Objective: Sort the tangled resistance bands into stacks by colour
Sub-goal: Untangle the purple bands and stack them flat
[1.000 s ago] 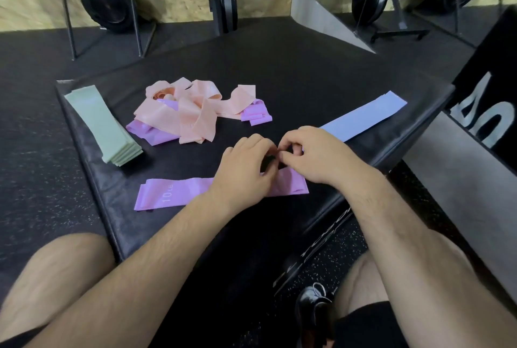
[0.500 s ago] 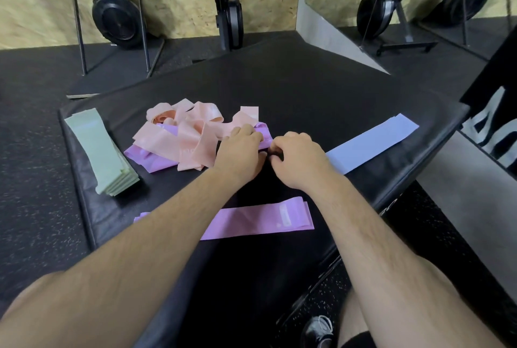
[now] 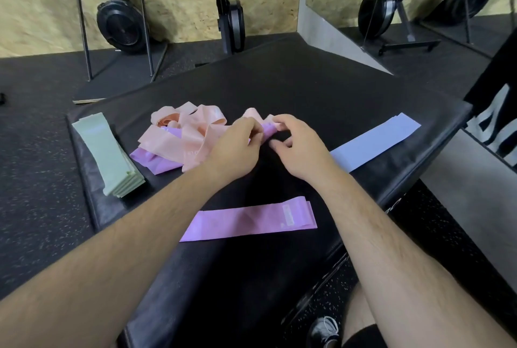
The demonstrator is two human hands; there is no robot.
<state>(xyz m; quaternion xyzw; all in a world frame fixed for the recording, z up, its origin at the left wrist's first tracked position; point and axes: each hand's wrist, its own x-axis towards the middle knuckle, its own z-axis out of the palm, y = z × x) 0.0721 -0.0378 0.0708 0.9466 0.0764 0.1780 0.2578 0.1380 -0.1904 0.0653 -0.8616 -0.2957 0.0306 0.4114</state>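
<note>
1. Your hands have left the flat purple strip (image 3: 251, 220) and moved up to the tangle (image 3: 181, 138) on the surface (image 3: 307, 90).
2. Your left hand (image 3: 237, 146) and right hand (image 3: 299, 149) both pinch a purple band (image 3: 267, 131) at the tangle's right end.
3. Next, ease it free of the pink loops.
4. Count: one green stack (image 3: 110, 157), one blue strip (image 3: 375, 142), one purple strip, one tangle; layers unclear.
</note>
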